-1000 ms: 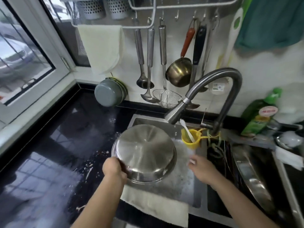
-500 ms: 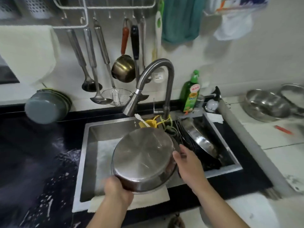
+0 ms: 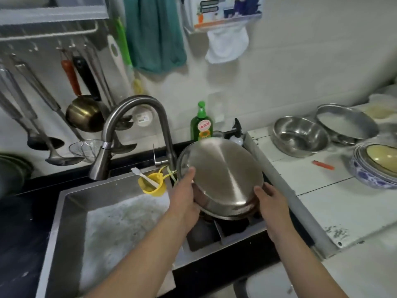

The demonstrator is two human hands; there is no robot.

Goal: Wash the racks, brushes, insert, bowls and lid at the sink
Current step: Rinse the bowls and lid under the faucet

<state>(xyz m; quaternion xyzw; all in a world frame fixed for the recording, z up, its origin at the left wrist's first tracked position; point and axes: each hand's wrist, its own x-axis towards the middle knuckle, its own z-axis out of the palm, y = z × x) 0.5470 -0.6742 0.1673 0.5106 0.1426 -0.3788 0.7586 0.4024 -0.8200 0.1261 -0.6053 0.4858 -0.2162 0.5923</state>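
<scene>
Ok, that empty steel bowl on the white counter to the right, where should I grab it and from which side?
Take the steel bowl by its near rim, coming from above with the right hand. It sits upright and open, so the thin rolled rim is exposed for a pinch. A pan crowds its far right side, so the near edge looks freest.

Faucet (image 3: 137,125) (arched) overhangs sink (image 3: 71,211); left basin open.

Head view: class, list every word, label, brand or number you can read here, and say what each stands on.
None can be read.
Green dish soap bottle: red and yellow label, characters too blurred.
Wall-mounted blue and white box: dark printed panels, too blurred.
Round white wall tag: small marking, too small.
Inverted steel bowl: no print.
</scene>
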